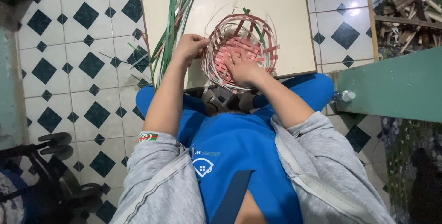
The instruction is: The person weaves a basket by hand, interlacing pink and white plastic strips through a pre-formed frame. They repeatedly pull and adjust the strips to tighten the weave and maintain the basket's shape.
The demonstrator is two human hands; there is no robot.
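While half-woven, pink open-sided basket

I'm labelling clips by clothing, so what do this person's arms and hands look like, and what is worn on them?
Both hands, left and right, are bare, with no gloves or rings visible. Grey sleeves are pushed up past the elbows, leaving the forearms uncovered. A red, white and green wristband sits at the left sleeve's edge.
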